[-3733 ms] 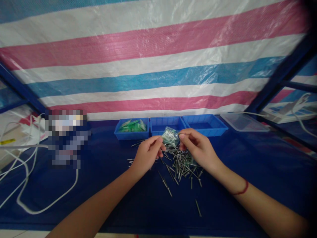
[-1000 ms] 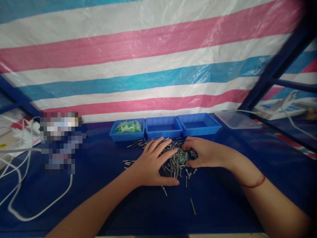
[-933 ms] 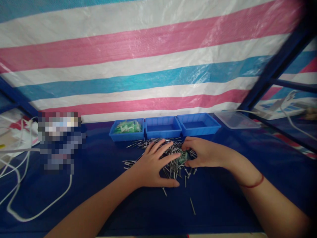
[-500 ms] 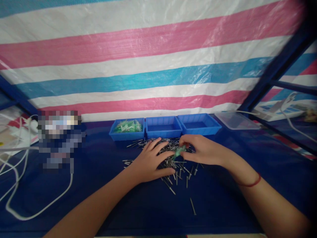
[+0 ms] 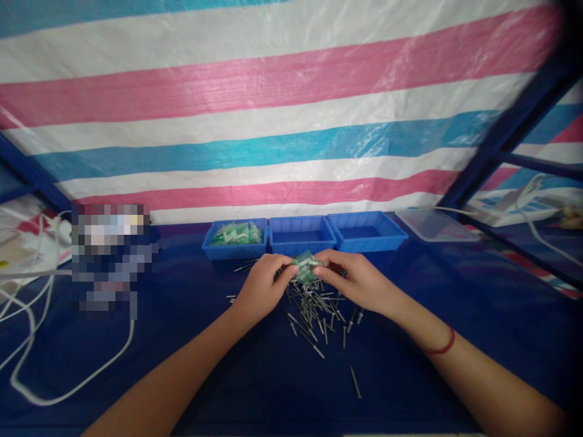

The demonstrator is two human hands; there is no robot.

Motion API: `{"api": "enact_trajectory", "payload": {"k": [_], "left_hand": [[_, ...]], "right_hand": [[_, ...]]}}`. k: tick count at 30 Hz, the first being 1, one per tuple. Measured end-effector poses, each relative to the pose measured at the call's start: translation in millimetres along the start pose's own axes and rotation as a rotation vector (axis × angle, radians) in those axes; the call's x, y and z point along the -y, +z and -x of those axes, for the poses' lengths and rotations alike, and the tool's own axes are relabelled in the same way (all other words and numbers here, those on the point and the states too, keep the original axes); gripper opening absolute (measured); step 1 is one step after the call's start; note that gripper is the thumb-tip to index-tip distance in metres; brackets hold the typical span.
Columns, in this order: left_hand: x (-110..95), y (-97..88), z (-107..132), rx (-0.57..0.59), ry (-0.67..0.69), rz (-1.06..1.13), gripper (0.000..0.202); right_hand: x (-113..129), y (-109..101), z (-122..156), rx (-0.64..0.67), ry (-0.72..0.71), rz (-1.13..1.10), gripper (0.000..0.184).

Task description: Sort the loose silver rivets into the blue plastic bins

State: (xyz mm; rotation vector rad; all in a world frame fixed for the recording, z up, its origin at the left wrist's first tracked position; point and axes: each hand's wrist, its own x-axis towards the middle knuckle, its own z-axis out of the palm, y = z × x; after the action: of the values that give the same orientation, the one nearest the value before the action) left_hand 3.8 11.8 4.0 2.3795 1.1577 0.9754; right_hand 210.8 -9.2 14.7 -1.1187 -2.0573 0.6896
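Note:
Between my two hands is a small green-and-clear plastic packet (image 5: 306,267) with pale pieces visible inside it. My left hand (image 5: 264,285) pinches its left edge between thumb and fingers. On the opposite edge, my right hand (image 5: 357,279) grips it the same way. Beneath the packet lies a loose heap of metal pop rivets (image 5: 312,309), partly hidden by my hands. One stray rivet (image 5: 355,382) rests apart, closer to the front edge of the table.
Behind the heap stand three joined blue bins: the left bin (image 5: 234,250) holds similar green packets, beside a middle bin (image 5: 301,244) and a right bin (image 5: 371,243). A clear plastic lid (image 5: 435,226) lies to the right. White cables (image 5: 82,388) loop across the left side.
My left hand has come off the rivet heap and closed on the packet's left edge. My right hand has shifted left with the packet, which is now held in both hands.

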Motion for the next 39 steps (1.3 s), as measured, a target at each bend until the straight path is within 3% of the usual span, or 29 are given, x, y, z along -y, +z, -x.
{"api": "enact_trajectory", "payload": {"k": [5,9,17,21,26,32,36,39], "left_hand": [[-1.5,-2.4,-1.0,-0.019,-0.078,0.055,0.019],[-4.2,-4.8,-1.5,0.004,-0.099,0.084,0.024],[-3.9,-8.0,-2.9,0.006,-0.156,0.223,0.030],[-3.1,-5.6,-2.8,0.003,-0.185,0.353,0.026],[-4.0,-6.0,-2.3,-0.006,-0.211,0.476,0.031],[-2.4,-2.5,-1.9,-0.021,-0.202,0.499,0.025],[2.6,-14.1,-8.4,-0.138,-0.129,0.287,0.026],[17.6,-42.9,-17.3,-0.376,-0.102,0.035,0.033]], "right_hand": [[-3.3,1.8,-0.9,-0.054,0.067,-0.136,0.030],[-4.7,1.7,-0.1,-0.088,0.103,-0.114,0.034],[-1.6,-0.5,-0.8,-0.168,0.038,-0.113,0.032],[-0.9,1.3,-2.0,-0.222,0.066,-0.302,0.023],[3.1,4.2,-1.5,-0.264,0.142,-0.583,0.030],[5.1,11.3,-0.3,-0.232,0.100,-0.490,0.015],[0.8,17.0,0.7,-0.184,0.076,-0.405,0.024],[-1.6,18.3,1.3,-0.189,0.058,-0.429,0.031]]}}
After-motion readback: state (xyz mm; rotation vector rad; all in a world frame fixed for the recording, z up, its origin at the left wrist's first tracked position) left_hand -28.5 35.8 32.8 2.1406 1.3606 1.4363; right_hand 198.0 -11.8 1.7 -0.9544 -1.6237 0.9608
